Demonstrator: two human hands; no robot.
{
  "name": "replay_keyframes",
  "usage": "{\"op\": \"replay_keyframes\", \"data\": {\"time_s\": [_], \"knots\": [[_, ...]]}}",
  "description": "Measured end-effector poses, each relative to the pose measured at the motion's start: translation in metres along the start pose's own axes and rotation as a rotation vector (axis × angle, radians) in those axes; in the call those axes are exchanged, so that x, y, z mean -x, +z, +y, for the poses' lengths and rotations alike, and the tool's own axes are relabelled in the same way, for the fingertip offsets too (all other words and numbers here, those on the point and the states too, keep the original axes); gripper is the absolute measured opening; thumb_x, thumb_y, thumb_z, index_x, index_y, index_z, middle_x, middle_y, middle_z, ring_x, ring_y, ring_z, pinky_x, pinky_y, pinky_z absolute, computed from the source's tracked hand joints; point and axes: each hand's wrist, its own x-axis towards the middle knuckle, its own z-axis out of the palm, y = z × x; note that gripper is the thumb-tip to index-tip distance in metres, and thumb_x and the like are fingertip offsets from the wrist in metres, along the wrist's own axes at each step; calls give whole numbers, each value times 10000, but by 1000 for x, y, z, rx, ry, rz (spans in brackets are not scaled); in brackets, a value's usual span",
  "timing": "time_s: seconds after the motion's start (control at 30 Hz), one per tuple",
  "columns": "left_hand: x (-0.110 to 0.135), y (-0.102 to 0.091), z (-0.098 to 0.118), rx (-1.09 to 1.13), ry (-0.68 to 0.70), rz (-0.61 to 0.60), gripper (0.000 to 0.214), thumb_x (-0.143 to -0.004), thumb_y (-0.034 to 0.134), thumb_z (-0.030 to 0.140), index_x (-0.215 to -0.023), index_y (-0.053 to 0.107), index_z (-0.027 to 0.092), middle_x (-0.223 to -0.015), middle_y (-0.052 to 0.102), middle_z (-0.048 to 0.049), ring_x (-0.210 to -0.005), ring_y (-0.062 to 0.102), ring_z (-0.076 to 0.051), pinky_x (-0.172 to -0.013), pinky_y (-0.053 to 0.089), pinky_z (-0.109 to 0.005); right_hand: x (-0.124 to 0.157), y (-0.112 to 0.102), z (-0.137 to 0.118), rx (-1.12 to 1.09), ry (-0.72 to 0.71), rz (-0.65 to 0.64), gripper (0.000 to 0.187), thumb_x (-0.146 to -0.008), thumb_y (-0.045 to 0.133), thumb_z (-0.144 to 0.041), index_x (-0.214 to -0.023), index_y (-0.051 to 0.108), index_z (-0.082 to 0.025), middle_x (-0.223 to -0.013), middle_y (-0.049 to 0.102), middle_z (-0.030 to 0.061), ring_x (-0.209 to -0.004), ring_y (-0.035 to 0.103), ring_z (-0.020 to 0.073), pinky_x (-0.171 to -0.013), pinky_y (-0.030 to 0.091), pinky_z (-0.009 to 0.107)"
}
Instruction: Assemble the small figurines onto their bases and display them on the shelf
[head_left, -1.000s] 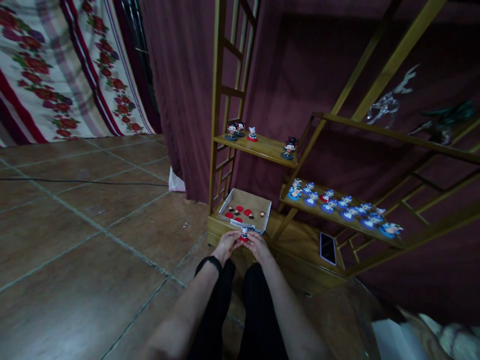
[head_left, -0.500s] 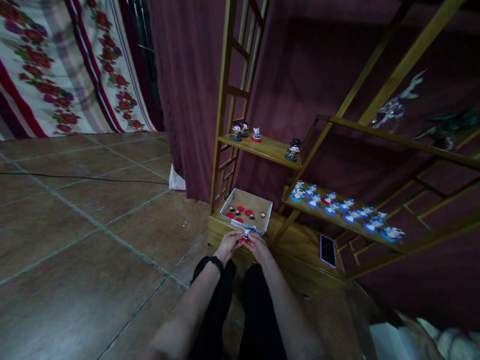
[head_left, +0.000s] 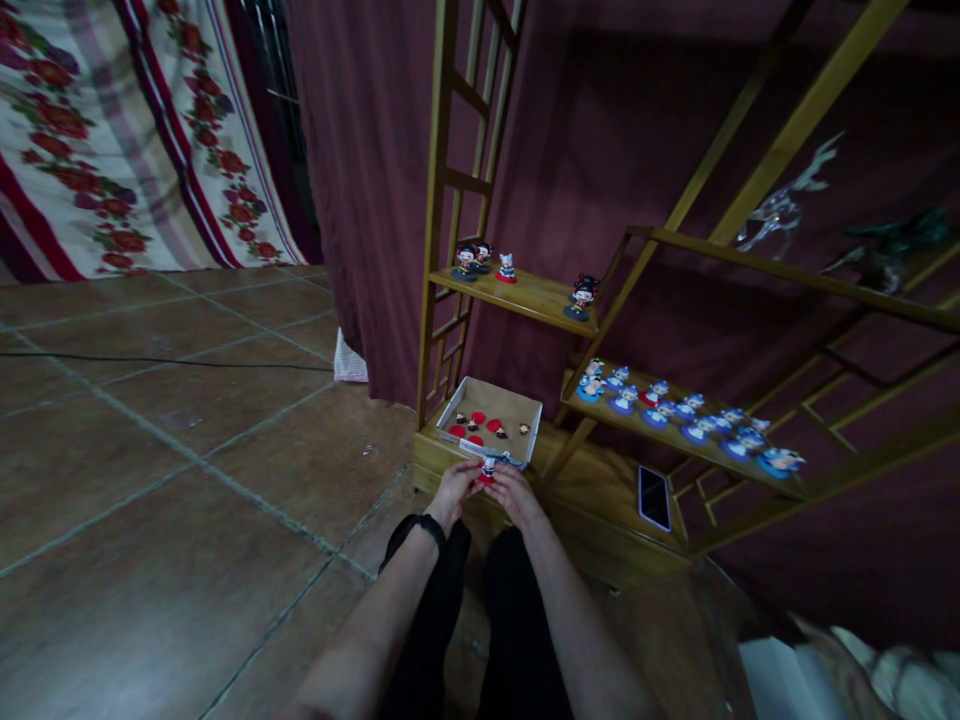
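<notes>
A small white-headed figurine (head_left: 488, 466) on a red base is held upright between my two hands, just in front of the box. My left hand (head_left: 456, 489) grips the red base from the left, fingers closed. From the other side my right hand (head_left: 513, 491) pinches the same base. Behind them, an open white cardboard box (head_left: 534, 410) holds red discs (head_left: 494, 425) and several little dark-haired figures lying loose. On the upper shelf (head_left: 517, 292) stand dark-haired figurines (head_left: 581, 296) and a white-headed figurine (head_left: 506, 268) with a red base.
A lower right shelf (head_left: 679, 442) carries two rows of blue-and-white figurines (head_left: 660, 413). A phone (head_left: 654, 498) lies on the cabinet's bottom board. Clear animal ornament (head_left: 780, 215) stands upper right. A black cable (head_left: 165, 361) crosses the tiled floor at left.
The view has shifted slightly. Both hands stay on the figurine in front of the box, and its pose looks almost the same.
</notes>
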Motion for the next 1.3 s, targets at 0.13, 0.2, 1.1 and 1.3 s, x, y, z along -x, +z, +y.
{"op": "replay_keyframes", "data": {"time_s": [0.13,0.2,1.1,1.3], "knots": [[-1,-2,-1,-2,21,12,212,-613,664,36,-812,637,104,-669,650,-54,-515,578,-81,-514,459,-181,6,0,0,45,-55,-21,293,-614,680,-229,-896,602,-210,-868,683,26,-786,647,157,-760,489,314],[-1,-2,-1,-1,37,18,238,-595,675,26,-816,642,106,-677,656,-56,-540,589,-90,-517,453,-180,8,0,-1,65,-82,-35,301,-602,681,-219,-894,605,-216,-906,676,23,-823,640,161,-774,483,317],[-2,-2,1,-31,8,-8,131,-645,672,90,-776,663,87,-618,641,-63,-496,563,-75,-480,433,-161,-2,-1,2,11,-34,16,299,-560,699,-190,-845,610,-196,-847,681,28,-777,641,166,-773,485,341],[0,0,2,-39,1,-12,185,-628,686,98,-812,666,84,-615,642,-62,-488,562,-81,-480,440,-175,-1,0,1,16,-33,14,300,-547,709,-176,-832,617,-192,-864,678,33,-754,642,160,-770,488,333]]}}
